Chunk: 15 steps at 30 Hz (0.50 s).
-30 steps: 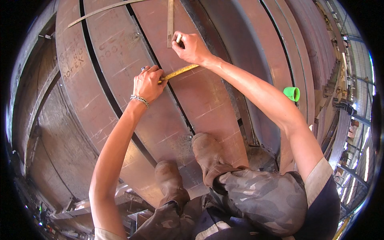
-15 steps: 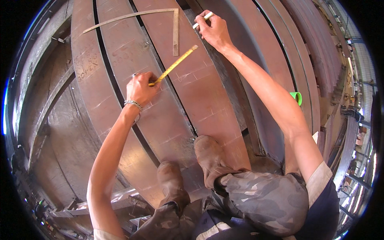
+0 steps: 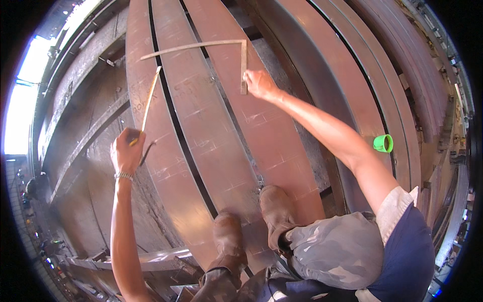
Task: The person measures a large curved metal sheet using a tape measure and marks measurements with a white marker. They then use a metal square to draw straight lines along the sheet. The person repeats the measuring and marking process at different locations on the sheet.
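My left hand (image 3: pixel 127 151) is closed around a tape measure, its case mostly hidden in the palm. The yellow blade (image 3: pixel 150 98) sticks out over the leftmost steel plate, and a dark strap (image 3: pixel 147 153) hangs beside the hand. My right hand (image 3: pixel 261 84) has its fingers closed at the short leg of a flat steel square (image 3: pixel 196 46). That square lies across the plates, its long leg reaching left. The white chalk stick seen earlier in the right hand is hidden or too small to make out.
Long brown steel plates (image 3: pixel 201 121) lie side by side with dark gaps between them; my boots (image 3: pixel 229 236) stand on them. A green cup-like object (image 3: pixel 383 143) rests on plates at the right. Steel beams (image 3: pixel 88 136) run along the left, and stacked plates (image 3: pixel 402 65) along the far right.
My left hand has swung left with the tape measure, its blade now pointing away from me. The right hand has come down to the square's short leg. The view has shifted.
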### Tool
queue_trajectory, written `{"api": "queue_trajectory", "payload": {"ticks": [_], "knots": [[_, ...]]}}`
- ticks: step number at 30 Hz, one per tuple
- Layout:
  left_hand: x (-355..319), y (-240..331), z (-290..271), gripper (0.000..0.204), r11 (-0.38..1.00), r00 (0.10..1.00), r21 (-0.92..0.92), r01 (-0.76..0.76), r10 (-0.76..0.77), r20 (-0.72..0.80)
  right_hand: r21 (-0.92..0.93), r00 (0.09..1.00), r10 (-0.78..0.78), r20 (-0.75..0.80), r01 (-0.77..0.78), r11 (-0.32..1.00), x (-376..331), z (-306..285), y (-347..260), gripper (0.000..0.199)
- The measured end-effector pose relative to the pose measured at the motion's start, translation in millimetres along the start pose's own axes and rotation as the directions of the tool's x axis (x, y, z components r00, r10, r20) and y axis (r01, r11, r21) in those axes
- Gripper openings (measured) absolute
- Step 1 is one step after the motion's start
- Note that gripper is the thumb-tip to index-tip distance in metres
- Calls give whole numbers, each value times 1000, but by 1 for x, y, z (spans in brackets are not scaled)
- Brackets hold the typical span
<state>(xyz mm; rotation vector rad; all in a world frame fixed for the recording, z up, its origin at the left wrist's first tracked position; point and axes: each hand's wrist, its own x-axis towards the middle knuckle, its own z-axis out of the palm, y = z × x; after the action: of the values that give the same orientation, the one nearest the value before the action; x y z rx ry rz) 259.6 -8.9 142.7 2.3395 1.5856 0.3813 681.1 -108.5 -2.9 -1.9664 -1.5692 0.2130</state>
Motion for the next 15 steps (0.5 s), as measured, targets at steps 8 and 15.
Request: {"api": "queue_trajectory", "payload": {"ticks": [8,15], "knots": [[-64,-4,-95,25,941,987,322,101,-54,-150,-164,985,68,161,-42,986,4,32,5,37],[-122,16,-146,16,976,992,200,87,-66,-108,-132,960,210,184,-187,973,16,30,6,45]]}}
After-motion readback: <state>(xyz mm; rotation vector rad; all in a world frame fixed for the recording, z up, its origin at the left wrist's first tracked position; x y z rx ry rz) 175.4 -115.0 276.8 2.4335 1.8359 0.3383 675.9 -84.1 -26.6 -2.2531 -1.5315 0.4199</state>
